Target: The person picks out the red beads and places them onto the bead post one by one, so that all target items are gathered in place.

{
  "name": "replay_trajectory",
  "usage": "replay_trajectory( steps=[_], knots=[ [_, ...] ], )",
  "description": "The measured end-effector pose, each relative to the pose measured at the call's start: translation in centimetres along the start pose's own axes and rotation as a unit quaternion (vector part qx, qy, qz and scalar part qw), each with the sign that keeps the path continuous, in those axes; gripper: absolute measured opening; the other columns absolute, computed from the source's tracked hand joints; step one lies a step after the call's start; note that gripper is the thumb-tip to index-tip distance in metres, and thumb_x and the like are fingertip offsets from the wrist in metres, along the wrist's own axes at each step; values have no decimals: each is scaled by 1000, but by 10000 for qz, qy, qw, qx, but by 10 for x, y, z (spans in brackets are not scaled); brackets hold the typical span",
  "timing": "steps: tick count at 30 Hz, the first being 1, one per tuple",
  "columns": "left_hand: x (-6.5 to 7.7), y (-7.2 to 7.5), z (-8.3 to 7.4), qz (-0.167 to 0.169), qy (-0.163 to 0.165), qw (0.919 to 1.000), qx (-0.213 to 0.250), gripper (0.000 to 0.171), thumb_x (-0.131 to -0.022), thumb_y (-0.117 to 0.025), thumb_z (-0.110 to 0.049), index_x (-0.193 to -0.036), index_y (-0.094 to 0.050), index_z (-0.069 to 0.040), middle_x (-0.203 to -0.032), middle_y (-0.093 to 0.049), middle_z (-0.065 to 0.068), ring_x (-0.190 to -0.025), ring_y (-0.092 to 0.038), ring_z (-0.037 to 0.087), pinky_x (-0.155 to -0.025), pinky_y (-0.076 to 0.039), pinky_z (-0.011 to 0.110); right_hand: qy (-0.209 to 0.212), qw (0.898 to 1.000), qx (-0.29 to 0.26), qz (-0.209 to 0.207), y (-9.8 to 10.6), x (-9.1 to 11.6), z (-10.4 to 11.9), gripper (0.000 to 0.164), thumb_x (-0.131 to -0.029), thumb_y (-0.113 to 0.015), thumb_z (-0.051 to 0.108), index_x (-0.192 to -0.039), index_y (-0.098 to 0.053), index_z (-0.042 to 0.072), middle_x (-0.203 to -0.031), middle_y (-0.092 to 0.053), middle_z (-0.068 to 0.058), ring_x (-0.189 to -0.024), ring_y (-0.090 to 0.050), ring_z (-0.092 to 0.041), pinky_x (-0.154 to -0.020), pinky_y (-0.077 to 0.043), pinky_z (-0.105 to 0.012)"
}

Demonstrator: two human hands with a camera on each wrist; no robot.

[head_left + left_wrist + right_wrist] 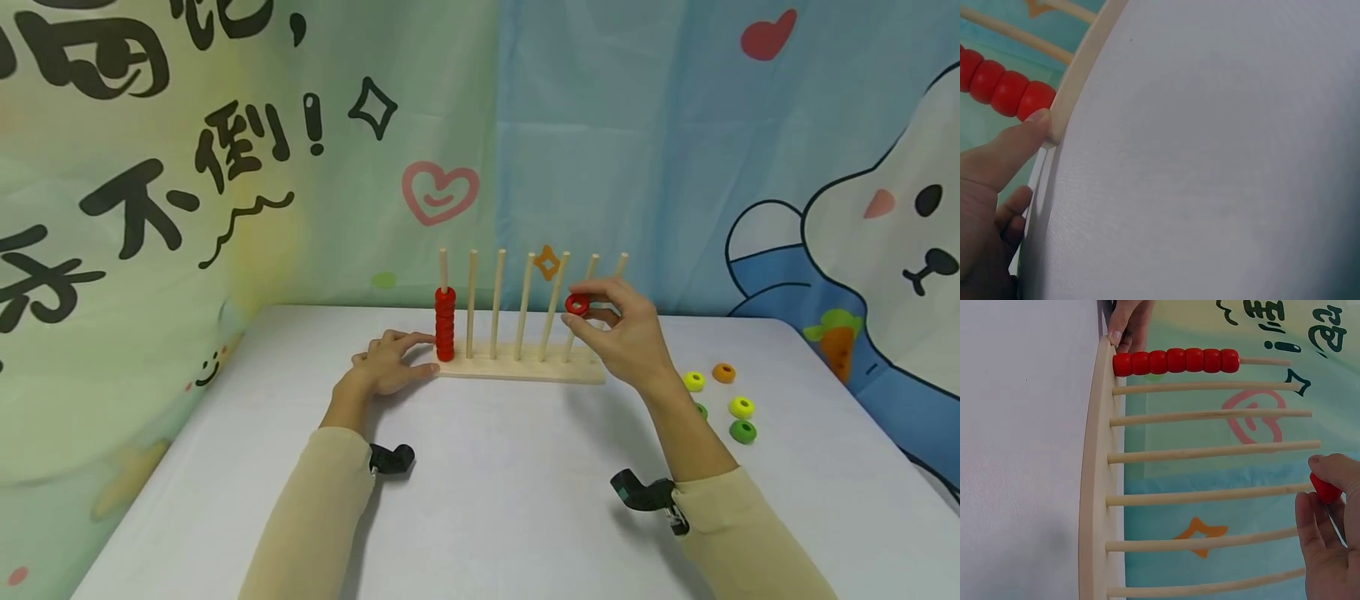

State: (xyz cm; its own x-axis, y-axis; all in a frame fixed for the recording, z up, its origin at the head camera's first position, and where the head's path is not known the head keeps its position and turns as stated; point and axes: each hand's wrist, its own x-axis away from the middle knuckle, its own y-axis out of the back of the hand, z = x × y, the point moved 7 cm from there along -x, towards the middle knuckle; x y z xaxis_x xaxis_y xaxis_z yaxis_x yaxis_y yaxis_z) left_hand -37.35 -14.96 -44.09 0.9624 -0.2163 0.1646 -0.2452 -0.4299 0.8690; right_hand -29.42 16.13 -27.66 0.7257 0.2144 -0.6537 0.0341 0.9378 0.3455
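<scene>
A wooden peg stand (517, 372) with a row of upright rods is on the white table. Red beads (445, 325) are stacked on its leftmost rod, whose bare tip rises above them. My left hand (386, 364) grips the left end of the base, thumb in front; in the left wrist view its thumb (1025, 134) lies beside the lowest bead. Between thumb and fingertips my right hand (630, 337) pinches a single red bead (577, 304), its hole showing. That hand is raised in front of the right-hand rods, partly hiding them.
Loose beads lie on the table right of the stand: an orange one (723, 372), yellow ones (741, 407) and green ones (742, 431), one partly behind the right forearm. A printed cloth backdrop (600, 142) hangs behind the table.
</scene>
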Motion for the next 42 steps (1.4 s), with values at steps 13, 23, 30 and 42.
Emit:
replay_trajectory(
  steps=[13, 23, 30, 42],
  knots=[
    [0, 0, -1, -49, 8, 10000, -1, 59, -89, -58, -62, -144, -42, -47, -152, -32, 6, -135, -31, 36, -98, -26, 60, -109, 9998, 157, -41, -23, -8, 11, 25, -87, -72, -1, -112, -67, -3, -106, -63, -17, -94, -61, -27, -73, -54, -36],
    [-3, -4, 0, -98, 4, 9999, -48, 60, -89, -56, -65, -145, -41, -48, -153, -31, 6, -134, -31, 36, -98, -26, 60, -163, 9997, -140, 102, -46, -16, 13, 20, -90, -70, 1, -109, -68, -2, -102, -64, -14, -91, -61, -30, -72, -53, -42],
    [0, 0, 0, -108, 10, 9999, -56, 60, -89, -56, -64, -144, -42, -48, -153, -31, 7, -134, -31, 37, -97, -26, 60, -189, 9983, -557, 39, -61, -19, 11, 18, -89, -70, 1, -107, -67, -3, -102, -65, -16, -89, -60, -33, -71, -52, -44],
    [-1, -1, 2, -147, 36, 9999, -66, 60, -89, -57, -64, -144, -43, -48, -152, -32, 7, -134, -32, 37, -97, -26, 59, 135, 9988, -466, 47, -83, -29, 25, 19, -87, -72, 0, -106, -69, -3, -97, -63, -15, -64, -45, -29, -54, -36, -26]
  ],
)
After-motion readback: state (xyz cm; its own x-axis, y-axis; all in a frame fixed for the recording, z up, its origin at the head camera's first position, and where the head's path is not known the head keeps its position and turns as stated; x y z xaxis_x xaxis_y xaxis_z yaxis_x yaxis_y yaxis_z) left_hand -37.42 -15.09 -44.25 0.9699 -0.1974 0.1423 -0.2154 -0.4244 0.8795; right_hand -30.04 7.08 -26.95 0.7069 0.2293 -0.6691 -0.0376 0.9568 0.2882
